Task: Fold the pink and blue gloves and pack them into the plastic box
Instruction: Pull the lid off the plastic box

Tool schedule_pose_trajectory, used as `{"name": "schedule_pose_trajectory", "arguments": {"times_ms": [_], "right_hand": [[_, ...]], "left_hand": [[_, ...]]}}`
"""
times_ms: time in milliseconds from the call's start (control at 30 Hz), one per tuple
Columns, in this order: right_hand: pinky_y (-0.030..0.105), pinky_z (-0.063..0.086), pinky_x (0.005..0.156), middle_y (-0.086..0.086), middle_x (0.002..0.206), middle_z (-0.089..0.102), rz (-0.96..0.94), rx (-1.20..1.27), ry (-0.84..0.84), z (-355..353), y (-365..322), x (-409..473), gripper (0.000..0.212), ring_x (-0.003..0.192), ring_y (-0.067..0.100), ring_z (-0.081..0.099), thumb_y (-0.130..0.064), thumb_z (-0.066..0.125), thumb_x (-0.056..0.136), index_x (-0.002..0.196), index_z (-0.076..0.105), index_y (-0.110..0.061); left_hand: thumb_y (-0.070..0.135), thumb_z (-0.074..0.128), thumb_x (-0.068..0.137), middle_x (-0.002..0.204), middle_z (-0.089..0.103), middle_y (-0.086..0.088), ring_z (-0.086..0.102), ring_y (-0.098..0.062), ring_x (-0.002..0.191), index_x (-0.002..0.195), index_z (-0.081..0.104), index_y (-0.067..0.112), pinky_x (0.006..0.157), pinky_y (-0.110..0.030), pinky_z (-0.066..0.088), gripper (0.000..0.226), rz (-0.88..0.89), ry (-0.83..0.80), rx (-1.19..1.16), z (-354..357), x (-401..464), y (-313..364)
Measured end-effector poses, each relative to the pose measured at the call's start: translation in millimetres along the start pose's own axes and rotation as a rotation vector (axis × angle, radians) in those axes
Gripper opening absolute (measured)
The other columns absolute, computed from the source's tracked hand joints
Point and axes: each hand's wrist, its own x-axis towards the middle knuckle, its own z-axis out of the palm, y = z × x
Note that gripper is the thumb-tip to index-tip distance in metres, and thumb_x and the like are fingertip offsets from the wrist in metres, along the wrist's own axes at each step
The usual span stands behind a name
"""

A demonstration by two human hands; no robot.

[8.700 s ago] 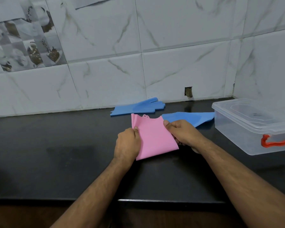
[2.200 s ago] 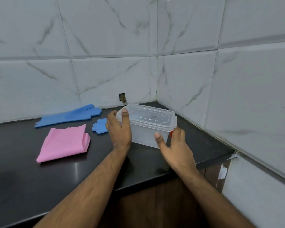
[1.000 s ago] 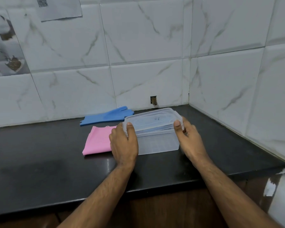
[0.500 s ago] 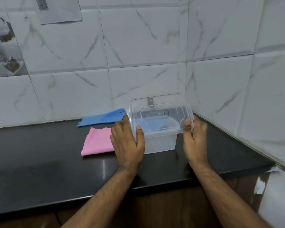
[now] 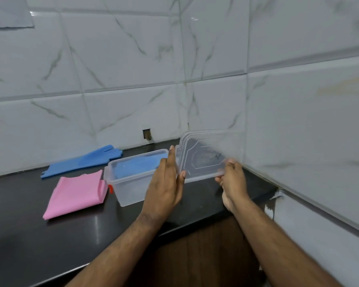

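The clear plastic box (image 5: 131,192) stands open on the black counter. Its clear lid (image 5: 203,160) is lifted off and tilted up to the right of it. My right hand (image 5: 234,183) grips the lid's right corner. My left hand (image 5: 164,187) has straight fingers and pinches the lid's left edge with the thumb. A folded pink glove (image 5: 77,193) lies just left of the box. One blue glove (image 5: 83,160) lies flat near the wall. A second blue glove (image 5: 139,164) shows through the box; I cannot tell whether it is inside or behind.
The black counter (image 5: 50,235) ends at a front edge close to me, with a wooden cabinet front (image 5: 205,255) below. Tiled walls meet in a corner behind and right of the box. A red latch (image 5: 111,188) sits on the box's left end.
The lid has come off the box and moved right and up in both hands. The box stays on the counter. The view has swung right.
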Motion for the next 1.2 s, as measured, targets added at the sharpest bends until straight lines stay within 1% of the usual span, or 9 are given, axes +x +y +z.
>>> {"name": "schedule_pose_trajectory", "arguments": {"times_ms": [267, 400, 533, 667, 733, 867, 967, 1133, 1200], "right_hand": [[0.038, 0.06, 0.087, 0.001, 0.112, 0.074, 0.012, -0.155, -0.151, 6, -3, 6, 0.033, 0.102, 0.018, 0.072, -0.048, 0.048, 0.103, 0.114, 0.066, -0.022], [0.039, 0.058, 0.092, -0.004, 0.12, 0.072, -0.003, -0.146, -0.266, 8, -9, -5, 0.051, 0.105, 0.017, 0.072, -0.06, 0.037, 0.103, 0.131, 0.064, -0.026], [0.037, 0.058, 0.088, 0.006, 0.109, 0.078, 0.06, 0.064, -0.316, 4, -17, -8, 0.076, 0.1, 0.02, 0.076, -0.071, 0.022, 0.099, 0.128, 0.066, -0.017], [0.036, 0.058, 0.087, 0.006, 0.109, 0.078, 0.099, 0.187, -0.305, -2, -14, -1, 0.083, 0.102, 0.019, 0.075, -0.076, 0.021, 0.094, 0.123, 0.068, -0.013], [0.032, 0.06, 0.079, 0.007, 0.106, 0.079, 0.1, 0.192, -0.297, -1, -13, 1, 0.073, 0.099, 0.02, 0.076, -0.071, 0.026, 0.098, 0.119, 0.067, -0.014], [0.03, 0.06, 0.068, 0.008, 0.105, 0.068, 0.05, -0.016, -0.157, 6, -5, 9, 0.025, 0.091, 0.023, 0.069, -0.026, 0.05, 0.105, 0.121, 0.058, -0.008], [0.024, 0.059, 0.073, 0.005, 0.118, 0.065, 0.017, -0.145, -0.084, 9, 2, 11, 0.039, 0.098, 0.015, 0.069, -0.015, 0.056, 0.102, 0.14, 0.051, -0.01], [0.041, 0.056, 0.096, 0.004, 0.123, 0.06, -0.118, -0.47, -0.04, 10, 7, 10, 0.045, 0.107, 0.02, 0.065, -0.014, 0.063, 0.094, 0.137, 0.053, -0.017], [0.033, 0.053, 0.09, 0.005, 0.128, 0.056, -0.169, -0.601, -0.04, 11, 5, 7, 0.042, 0.103, 0.016, 0.061, -0.016, 0.064, 0.093, 0.135, 0.056, -0.018]], "left_hand": [[0.018, 0.05, 0.105, 0.123, 0.054, -0.01, 0.053, -0.016, 0.083, 0.161, 0.011, 0.01, 0.069, -0.032, 0.052, 0.068, 0.083, -0.067, -0.029, 21, 6, 11], [0.012, 0.059, 0.098, 0.1, 0.054, -0.011, 0.048, -0.015, 0.069, 0.157, 0.022, 0.003, 0.053, -0.029, 0.046, 0.07, 0.254, -0.108, 0.126, 33, 12, 14], [0.008, 0.054, 0.095, 0.098, 0.056, -0.012, 0.051, -0.021, 0.073, 0.153, 0.037, 0.001, 0.059, -0.032, 0.042, 0.061, 0.362, -0.188, 0.204, 50, 20, 16], [0.019, 0.036, 0.097, 0.107, 0.053, -0.009, 0.053, -0.022, 0.086, 0.15, 0.043, 0.009, 0.069, -0.039, 0.049, 0.054, 0.274, -0.351, 0.198, 60, 27, 18], [0.02, 0.046, 0.099, 0.108, 0.052, -0.006, 0.051, -0.02, 0.091, 0.14, 0.053, 0.012, 0.074, -0.037, 0.047, 0.042, 0.223, -0.386, 0.185, 63, 29, 15], [0.022, 0.051, 0.1, 0.106, 0.053, -0.002, 0.048, -0.017, 0.095, 0.122, 0.065, 0.015, 0.079, -0.037, 0.046, 0.026, 0.138, -0.422, 0.17, 67, 30, 11], [0.022, 0.05, 0.099, 0.108, 0.054, -0.002, 0.049, -0.017, 0.098, 0.12, 0.066, 0.015, 0.083, -0.037, 0.047, 0.027, 0.07, -0.424, 0.168, 69, 28, 9], [0.023, 0.052, 0.097, 0.108, 0.058, -0.002, 0.054, -0.017, 0.099, 0.117, 0.066, 0.016, 0.084, -0.035, 0.05, 0.026, 0.0, -0.417, 0.169, 70, 27, 7], [0.025, 0.052, 0.098, 0.105, 0.059, -0.002, 0.054, -0.016, 0.095, 0.114, 0.067, 0.016, 0.081, -0.034, 0.049, 0.024, -0.019, -0.415, 0.169, 71, 26, 7]]}}
